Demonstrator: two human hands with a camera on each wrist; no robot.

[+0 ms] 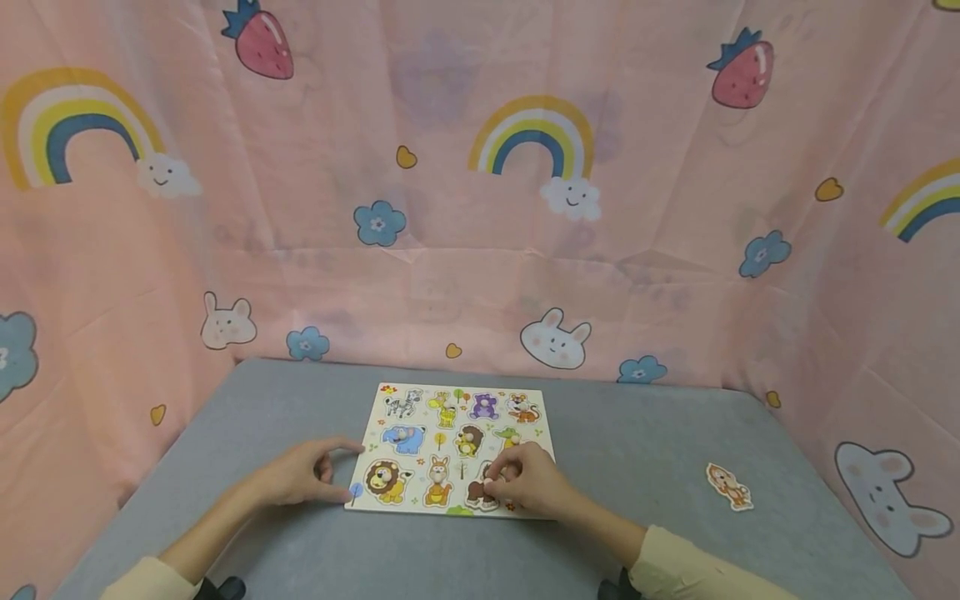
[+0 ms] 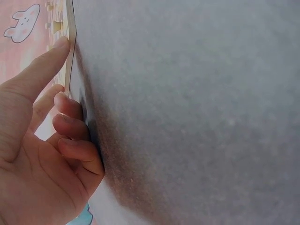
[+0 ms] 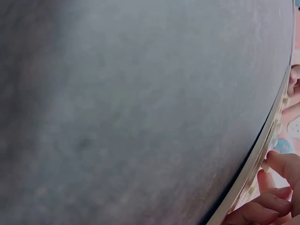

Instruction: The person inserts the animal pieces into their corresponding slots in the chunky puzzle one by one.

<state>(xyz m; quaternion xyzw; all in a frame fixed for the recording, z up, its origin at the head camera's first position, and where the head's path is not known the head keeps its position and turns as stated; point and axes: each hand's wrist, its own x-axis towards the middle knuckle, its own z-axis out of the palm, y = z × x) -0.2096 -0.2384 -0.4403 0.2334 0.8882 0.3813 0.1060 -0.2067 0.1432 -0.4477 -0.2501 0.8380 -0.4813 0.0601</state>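
A white wooden puzzle board (image 1: 372, 454) with animal pieces lies flat on the table. My left hand (image 1: 300, 473) is at its left edge, thumb at the near corner and index finger farther up. In the left wrist view the other fingers of the left hand (image 2: 51, 140) curl beside the edge. My right hand (image 1: 532, 479) pinches the knob of a brown animal puzzle piece (image 1: 478, 498) in the near row. The hand covers part of that piece and the board's near right corner. In the right wrist view, the right hand's fingers (image 3: 286, 166) meet a small knob.
A loose orange-brown animal piece (image 1: 729, 487) lies on the grey tabletop (image 1: 645, 450), right of the board. Lion (image 1: 386, 482), kangaroo (image 1: 437, 483), elephant (image 1: 405, 439) and several other pieces sit on the board. A pink printed curtain (image 1: 450, 283) hangs behind the table and at both sides.
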